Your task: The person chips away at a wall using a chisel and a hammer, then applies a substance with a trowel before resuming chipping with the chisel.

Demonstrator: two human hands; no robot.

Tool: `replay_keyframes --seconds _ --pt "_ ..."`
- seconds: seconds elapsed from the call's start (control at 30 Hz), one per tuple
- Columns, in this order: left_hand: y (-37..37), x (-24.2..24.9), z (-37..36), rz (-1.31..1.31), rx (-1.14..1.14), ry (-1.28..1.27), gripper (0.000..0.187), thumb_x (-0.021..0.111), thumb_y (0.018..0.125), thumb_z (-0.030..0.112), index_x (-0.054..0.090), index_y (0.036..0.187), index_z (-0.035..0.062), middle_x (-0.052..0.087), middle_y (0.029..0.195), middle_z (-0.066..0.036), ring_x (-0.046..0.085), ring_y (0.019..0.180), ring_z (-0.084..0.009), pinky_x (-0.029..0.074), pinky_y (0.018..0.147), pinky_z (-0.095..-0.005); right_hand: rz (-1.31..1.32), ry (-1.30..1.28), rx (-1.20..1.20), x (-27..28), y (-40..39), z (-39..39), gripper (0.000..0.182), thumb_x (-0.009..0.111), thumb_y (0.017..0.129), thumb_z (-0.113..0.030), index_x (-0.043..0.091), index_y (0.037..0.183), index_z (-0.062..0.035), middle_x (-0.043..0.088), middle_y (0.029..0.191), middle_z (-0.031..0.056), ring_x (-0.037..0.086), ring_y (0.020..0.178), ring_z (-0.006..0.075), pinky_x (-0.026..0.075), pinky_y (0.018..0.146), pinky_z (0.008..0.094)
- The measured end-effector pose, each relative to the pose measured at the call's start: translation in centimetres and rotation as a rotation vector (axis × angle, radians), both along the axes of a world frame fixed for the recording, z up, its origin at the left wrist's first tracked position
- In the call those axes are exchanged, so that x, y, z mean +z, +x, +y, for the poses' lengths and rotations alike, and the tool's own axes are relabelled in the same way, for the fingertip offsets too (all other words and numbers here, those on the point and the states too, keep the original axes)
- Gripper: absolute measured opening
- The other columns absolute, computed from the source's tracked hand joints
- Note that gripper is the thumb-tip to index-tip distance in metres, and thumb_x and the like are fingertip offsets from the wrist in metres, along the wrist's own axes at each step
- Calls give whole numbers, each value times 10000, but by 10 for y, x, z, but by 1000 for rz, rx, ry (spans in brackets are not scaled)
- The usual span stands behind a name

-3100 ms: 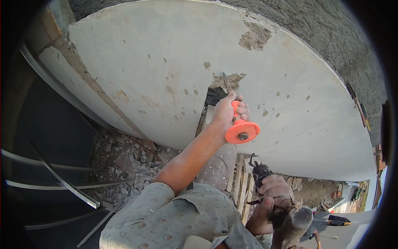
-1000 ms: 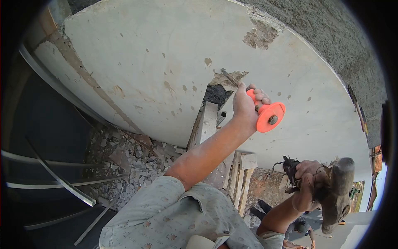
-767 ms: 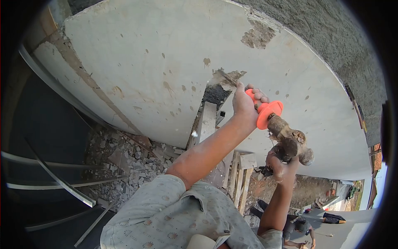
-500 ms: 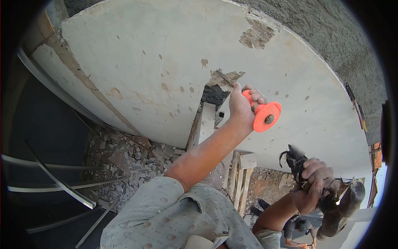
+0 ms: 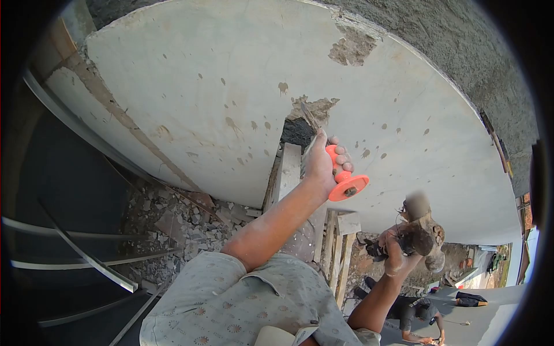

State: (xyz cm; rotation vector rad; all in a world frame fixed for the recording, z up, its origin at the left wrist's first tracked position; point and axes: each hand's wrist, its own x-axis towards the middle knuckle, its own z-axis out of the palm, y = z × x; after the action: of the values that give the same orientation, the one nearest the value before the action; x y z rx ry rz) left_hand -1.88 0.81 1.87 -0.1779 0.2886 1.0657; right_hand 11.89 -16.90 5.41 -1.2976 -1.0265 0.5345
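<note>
My left hand (image 5: 324, 164) is closed round a chisel with an orange hand guard (image 5: 348, 188). The chisel's metal shank (image 5: 310, 116) points up and away from me, its tip against the chipped patch (image 5: 320, 108) in the pale plastered wall (image 5: 231, 69). At the lower right my right hand (image 5: 395, 256) grips a hammer (image 5: 434, 233), a worn, dirt-coated one with dark wrapping about its handle. The hammer is raised apart from the chisel, and part of it is blurred.
Below the dark hole (image 5: 298, 132) stands a wooden post (image 5: 288, 170), with wooden slats (image 5: 336, 251) nearby. Broken rubble (image 5: 190, 230) covers the ground. Metal strips (image 5: 86, 254) lie at left. Another person (image 5: 415, 314) bends down at the lower right, near a dark bag (image 5: 471, 299).
My right hand has swung left, turning the hammer so its head is now higher. My left hand and the chisel have shifted left and slightly down, with the chisel steeper.
</note>
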Motion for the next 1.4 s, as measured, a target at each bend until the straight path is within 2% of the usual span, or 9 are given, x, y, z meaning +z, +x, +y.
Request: replay_keyframes --seconds 0.57,0.77,0.83,0.9,1.0,1.17,1.23,1.3,1.4 --pt "-2 15 10 -121 30 17 363 353 973 452 427 800 142 404 615 42 378 475 -89 379 448 -255 -242 393 229 24 15 -6 236 511 776 84 454 989 0 458 676 59 458 577 178 417 561 348" --pt "9 30 10 -60 80 -39 353 352 974 443 408 804 138 403 616 38 378 478 -96 383 449 -255 -140 739 337 31 -5 15 84 484 822 -99 411 857 -77 417 733 38 462 674 190 408 705 391" --pt "16 31 13 -95 89 -48 357 361 967 464 395 812 143 413 629 23 385 483 -112 383 445 -274 -29 651 279 -5 -15 38 118 518 783 -88 450 872 -50 465 725 44 490 631 172 433 644 359" --pt "27 28 15 -95 120 -60 361 366 962 477 383 817 146 419 638 14 389 486 -120 383 445 -285 -291 -220 109 -38 1 39 191 560 735 -55 489 906 -5 509 688 58 515 565 158 444 551 312" --pt "39 23 23 -44 163 -54 362 365 961 482 371 823 146 419 645 11 390 489 -120 387 452 -288 -77 -97 60 -35 7 32 281 601 693 -26 504 950 37 525 639 76 526 513 155 433 476 277" --pt "39 21 21 -49 174 -55 359 361 964 476 363 823 146 417 646 10 389 494 -118 389 462 -289 -21 537 274 -2 13 41 108 485 775 -9 469 878 -36 478 669 72 469 631 165 425 690 360" --pt "38 22 21 -72 174 -48 358 365 964 475 363 823 146 416 643 11 390 494 -117 389 460 -291 102 725 258 -17 -3 64 141 502 774 -21 447 904 -33 481 669 75 470 577 169 438 617 343" --pt "39 22 21 -88 177 -44 361 368 963 478 363 821 146 415 639 12 390 493 -115 387 457 -290 -29 -90 143 -37 1 57 227 617 714 -53 494 895 6 536 718 68 511 591 152 435 575 291" --pt "39 21 23 -75 170 -33 371 362 961 486 372 817 145 411 633 19 390 490 -111 384 453 -282 105 -148 57 -30 7 40 291 592 683 -33 465 938 27 516 665 86 509 507 157 414 474 271"
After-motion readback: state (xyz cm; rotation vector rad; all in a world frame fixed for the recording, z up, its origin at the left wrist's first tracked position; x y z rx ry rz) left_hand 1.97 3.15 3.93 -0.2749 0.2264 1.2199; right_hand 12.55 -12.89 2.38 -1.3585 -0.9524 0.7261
